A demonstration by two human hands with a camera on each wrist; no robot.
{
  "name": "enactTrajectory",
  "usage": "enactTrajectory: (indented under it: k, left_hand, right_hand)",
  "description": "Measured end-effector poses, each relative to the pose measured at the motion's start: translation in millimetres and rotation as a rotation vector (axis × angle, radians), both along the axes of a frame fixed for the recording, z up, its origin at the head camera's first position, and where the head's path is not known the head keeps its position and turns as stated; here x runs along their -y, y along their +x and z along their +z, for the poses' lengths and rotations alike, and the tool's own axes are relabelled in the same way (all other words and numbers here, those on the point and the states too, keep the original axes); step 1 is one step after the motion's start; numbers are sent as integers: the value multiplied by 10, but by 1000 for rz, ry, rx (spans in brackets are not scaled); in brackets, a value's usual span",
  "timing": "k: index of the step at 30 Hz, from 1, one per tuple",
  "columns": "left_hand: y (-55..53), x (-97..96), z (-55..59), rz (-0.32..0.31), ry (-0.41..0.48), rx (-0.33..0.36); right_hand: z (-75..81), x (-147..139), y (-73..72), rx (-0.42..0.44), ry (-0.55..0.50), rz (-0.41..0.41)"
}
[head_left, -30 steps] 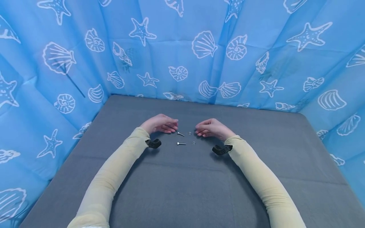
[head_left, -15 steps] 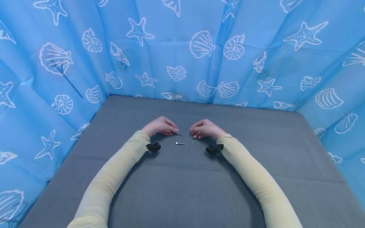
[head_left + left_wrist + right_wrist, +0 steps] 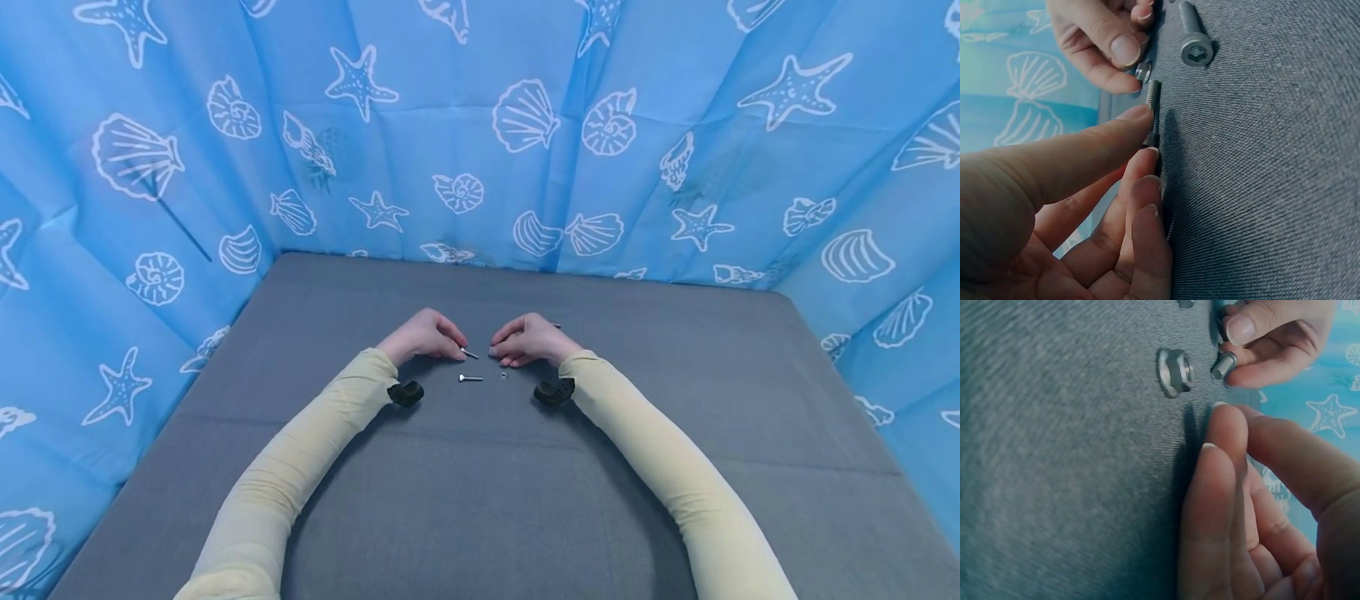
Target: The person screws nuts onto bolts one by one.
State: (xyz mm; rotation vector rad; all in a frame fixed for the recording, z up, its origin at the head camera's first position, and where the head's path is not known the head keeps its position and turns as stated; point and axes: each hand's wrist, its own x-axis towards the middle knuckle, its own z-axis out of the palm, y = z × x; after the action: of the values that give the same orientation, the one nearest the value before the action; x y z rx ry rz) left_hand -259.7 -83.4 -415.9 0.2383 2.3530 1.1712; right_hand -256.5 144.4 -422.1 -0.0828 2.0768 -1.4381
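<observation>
My left hand (image 3: 426,335) pinches a silver bolt (image 3: 470,354) between thumb and forefinger, its threaded end toward the right hand. In the left wrist view the bolt's threads (image 3: 1153,92) stick out past the thumb tip. Opposite, my right hand (image 3: 531,340) pinches a small nut (image 3: 1143,72) at its fingertips, just short of the bolt's end. The right wrist view hides that nut behind the fingers. Nearer me, a second bolt (image 3: 471,378) with a recessed head lies on the cloth. To its right rests a flanged nut (image 3: 1174,372).
A grey cloth-covered table (image 3: 480,500) lies under both arms. Blue curtains (image 3: 420,133) printed with shells and starfish hang behind and at the sides. A small dark item (image 3: 555,325) shows just behind the right hand, too small to identify. Each wrist wears a black mount (image 3: 406,393).
Both hands have moved in toward each other. The left has taken hold of the far bolt, the right the far nut. The near bolt and nut stay on the cloth.
</observation>
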Motion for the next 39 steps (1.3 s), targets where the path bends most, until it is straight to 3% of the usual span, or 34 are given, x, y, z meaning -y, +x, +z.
enactTrajectory:
  k: [8, 27, 39]
  left_hand:
    - [9, -34, -24, 26, -26, -27]
    - [13, -25, -79, 47, -5, -41]
    - [52, -22, -47, -27, -56, -103]
  right_hand:
    - [-45, 26, -12, -13, 32, -49]
    - [-29, 69, 1, -55, 153, -58]
    - [-50, -33, 16, -72, 68, -26]
